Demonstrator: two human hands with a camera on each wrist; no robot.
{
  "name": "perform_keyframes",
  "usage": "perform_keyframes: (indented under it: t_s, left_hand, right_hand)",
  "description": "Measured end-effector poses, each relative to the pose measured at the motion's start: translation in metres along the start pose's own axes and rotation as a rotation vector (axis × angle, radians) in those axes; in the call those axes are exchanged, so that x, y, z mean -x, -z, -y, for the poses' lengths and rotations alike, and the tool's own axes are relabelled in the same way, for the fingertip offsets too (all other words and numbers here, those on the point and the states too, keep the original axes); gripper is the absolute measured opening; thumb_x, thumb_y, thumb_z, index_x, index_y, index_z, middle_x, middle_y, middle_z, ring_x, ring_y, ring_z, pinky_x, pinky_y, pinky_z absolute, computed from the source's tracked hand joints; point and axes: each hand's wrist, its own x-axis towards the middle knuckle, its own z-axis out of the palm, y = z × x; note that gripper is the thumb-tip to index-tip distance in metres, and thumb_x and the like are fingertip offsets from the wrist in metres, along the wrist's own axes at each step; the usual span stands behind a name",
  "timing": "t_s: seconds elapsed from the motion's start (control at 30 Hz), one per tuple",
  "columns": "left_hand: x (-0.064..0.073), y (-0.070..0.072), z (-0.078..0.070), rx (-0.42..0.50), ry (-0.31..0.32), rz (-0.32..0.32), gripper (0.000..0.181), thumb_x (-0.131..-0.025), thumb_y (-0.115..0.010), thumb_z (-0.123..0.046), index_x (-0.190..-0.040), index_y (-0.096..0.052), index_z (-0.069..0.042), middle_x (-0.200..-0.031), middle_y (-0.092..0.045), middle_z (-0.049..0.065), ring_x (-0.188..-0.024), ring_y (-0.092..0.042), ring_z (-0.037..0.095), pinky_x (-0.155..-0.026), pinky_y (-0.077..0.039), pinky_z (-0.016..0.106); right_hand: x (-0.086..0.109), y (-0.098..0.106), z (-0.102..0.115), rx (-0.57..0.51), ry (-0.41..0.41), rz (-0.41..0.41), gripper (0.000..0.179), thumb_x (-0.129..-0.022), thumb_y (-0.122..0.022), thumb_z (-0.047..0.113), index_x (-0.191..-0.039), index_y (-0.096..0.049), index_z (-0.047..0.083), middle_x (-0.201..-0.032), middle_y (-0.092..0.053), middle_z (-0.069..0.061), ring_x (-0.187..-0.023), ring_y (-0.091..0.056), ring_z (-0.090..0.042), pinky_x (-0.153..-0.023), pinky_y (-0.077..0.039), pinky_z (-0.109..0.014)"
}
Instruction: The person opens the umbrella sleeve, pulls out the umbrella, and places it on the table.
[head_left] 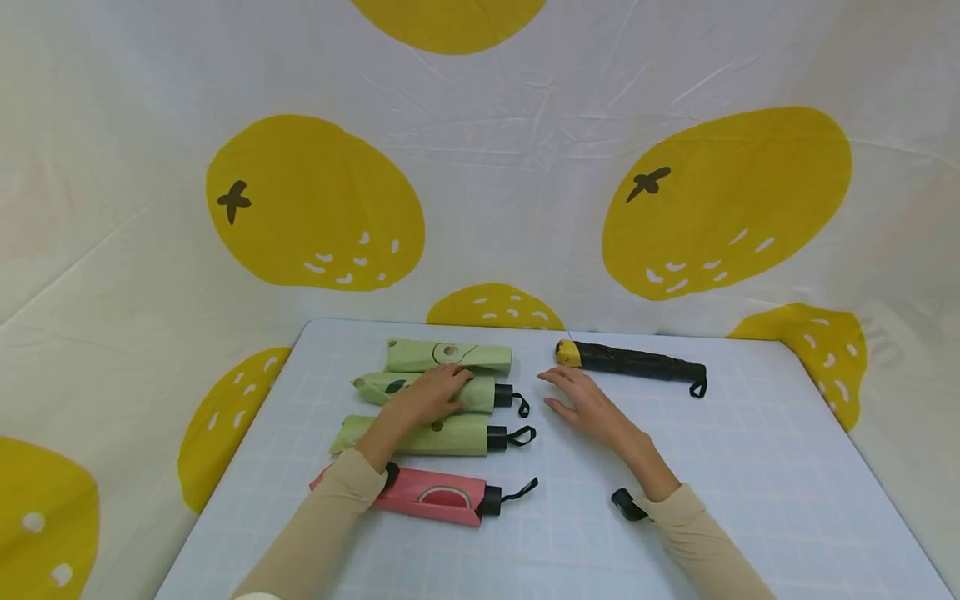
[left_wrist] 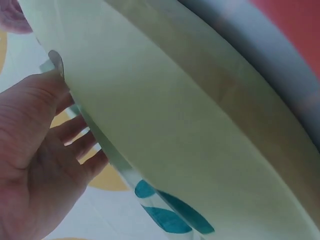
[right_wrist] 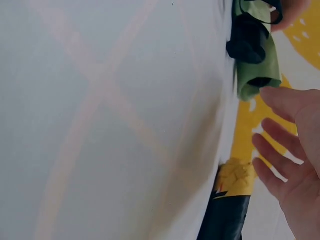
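My left hand (head_left: 433, 396) lies over a folded light-green umbrella (head_left: 477, 395) with a leaf print and a black handle. In the left wrist view, its thumb is at the edge of the green cover (left_wrist: 165, 115), and its spread fingers are partly hidden behind. Just beyond lies another green umbrella (head_left: 408, 354) with an avocado print; its cover end (right_wrist: 260, 85) shows a dark opening in the right wrist view. My right hand (head_left: 592, 406) hovers with fingers apart, holding nothing, near a black folded umbrella (head_left: 637, 361) with a yellow end.
Nearer me lie a third green umbrella (head_left: 457, 436) and a red one (head_left: 442, 496) with a watermelon print, their strapped handles pointing right. They all rest on a pale blue table (head_left: 570, 550). Behind hangs a white cloth (head_left: 517, 192) printed with yellow fruit.
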Motion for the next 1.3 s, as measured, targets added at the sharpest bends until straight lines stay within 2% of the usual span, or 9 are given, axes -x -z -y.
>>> perform_keyframes:
  t_s: [0.23, 0.4, 0.6, 0.8, 1.03, 1.17, 1.3]
  left_hand:
    - [-0.009, -0.001, -0.003, -0.079, 0.005, -0.006, 0.05, -0.094, -0.078, -0.019, -0.135, -0.057, -0.002, -0.129, -0.058, 0.021, -0.12, -0.056, 0.038, -0.101, -0.048, 0.051]
    - [-0.015, 0.001, -0.003, -0.09, 0.036, 0.031, 0.05, -0.093, -0.079, -0.022, -0.134, -0.056, -0.004, -0.131, -0.057, 0.019, -0.121, -0.055, 0.036, -0.104, -0.046, 0.05]
    - [-0.02, 0.005, -0.003, -0.099, 0.01, 0.053, 0.049, -0.09, -0.082, -0.02, -0.129, -0.058, -0.004, -0.127, -0.058, 0.02, -0.121, -0.056, 0.035, -0.104, -0.046, 0.05]
    - [-0.027, 0.002, -0.001, -0.154, 0.007, 0.08, 0.046, -0.093, -0.079, -0.021, -0.13, -0.057, -0.005, -0.131, -0.059, 0.018, -0.126, -0.055, 0.034, -0.105, -0.045, 0.051]
    - [-0.03, 0.001, 0.003, -0.19, 0.058, 0.077, 0.048, -0.098, -0.073, -0.021, -0.137, -0.054, -0.002, -0.14, -0.054, 0.021, -0.131, -0.051, 0.039, -0.106, -0.041, 0.061]
    - [-0.03, 0.002, 0.004, -0.173, 0.063, 0.066, 0.046, -0.1, -0.07, -0.019, -0.138, -0.051, -0.001, -0.14, -0.051, 0.023, -0.131, -0.05, 0.041, -0.106, -0.042, 0.061]
    - [-0.03, 0.002, 0.004, -0.108, 0.021, 0.03, 0.044, -0.1, -0.068, -0.013, -0.137, -0.048, 0.001, -0.134, -0.051, 0.025, -0.12, -0.057, 0.041, -0.099, -0.05, 0.054]
  right_hand:
    - [-0.001, 0.0, 0.0, -0.011, -0.007, 0.012, 0.041, -0.092, -0.078, 0.006, -0.129, -0.065, -0.002, -0.126, -0.065, -0.015, -0.117, -0.061, -0.034, -0.1, -0.049, -0.053]
    - [-0.002, 0.001, 0.002, -0.017, -0.02, 0.03, 0.039, -0.092, -0.077, 0.007, -0.129, -0.066, -0.002, -0.127, -0.065, -0.015, -0.117, -0.061, -0.033, -0.1, -0.049, -0.052]
    - [-0.003, 0.001, 0.002, -0.021, -0.028, 0.051, 0.038, -0.093, -0.076, 0.007, -0.129, -0.065, -0.002, -0.126, -0.064, -0.015, -0.117, -0.061, -0.033, -0.1, -0.049, -0.052]
    - [-0.006, 0.0, 0.004, -0.032, -0.018, 0.045, 0.038, -0.092, -0.077, 0.006, -0.128, -0.066, -0.003, -0.124, -0.065, -0.015, -0.114, -0.062, -0.033, -0.097, -0.05, -0.052]
    - [-0.008, -0.003, 0.003, -0.033, -0.008, 0.061, 0.038, -0.093, -0.076, 0.007, -0.128, -0.065, -0.002, -0.125, -0.065, -0.015, -0.116, -0.062, -0.033, -0.099, -0.05, -0.051]
    - [-0.008, -0.004, 0.002, -0.032, -0.009, 0.057, 0.039, -0.093, -0.076, 0.006, -0.129, -0.065, -0.002, -0.126, -0.065, -0.015, -0.116, -0.062, -0.033, -0.1, -0.05, -0.051]
    - [-0.011, -0.004, 0.004, -0.032, -0.023, 0.055, 0.041, -0.094, -0.076, 0.009, -0.132, -0.064, -0.001, -0.127, -0.065, -0.014, -0.118, -0.062, -0.032, -0.1, -0.05, -0.05]
